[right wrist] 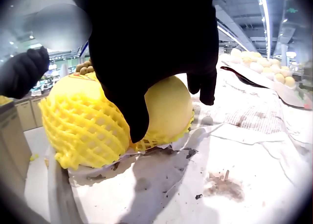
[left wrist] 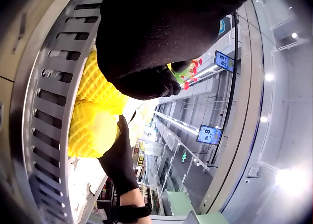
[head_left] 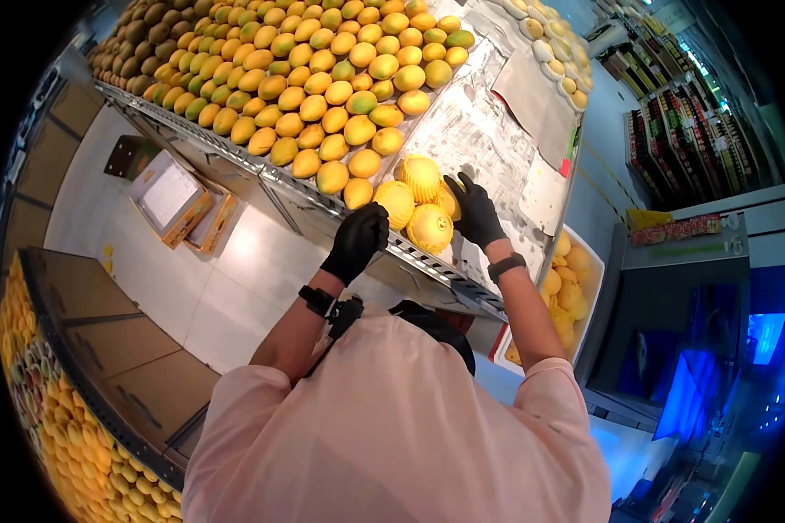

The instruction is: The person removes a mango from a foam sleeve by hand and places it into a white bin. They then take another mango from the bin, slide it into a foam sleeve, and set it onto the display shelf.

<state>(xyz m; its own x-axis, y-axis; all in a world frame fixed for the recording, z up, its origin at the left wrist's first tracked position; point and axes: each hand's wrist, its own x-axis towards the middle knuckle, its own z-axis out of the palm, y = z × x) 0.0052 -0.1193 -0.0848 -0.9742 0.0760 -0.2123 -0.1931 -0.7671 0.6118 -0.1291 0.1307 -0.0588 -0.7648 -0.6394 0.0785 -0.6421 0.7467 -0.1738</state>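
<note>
Several yellow melons in foam nets, including the front one and the left one, sit together at the display's front edge. My black-gloved right hand grips the rightmost melon; in the right wrist view, its thumb lies between that melon and a netted one. My gloved left hand is beside the left melon with fingers curled and nothing visible in them. The left wrist view shows the left hand above netted melons, with the right hand beyond.
Rows of mangoes fill the display to the left. A white crate of yellow fruit stands at the right, near my right arm. A slotted metal rail runs along the front edge. Boxes lie on the floor at the left.
</note>
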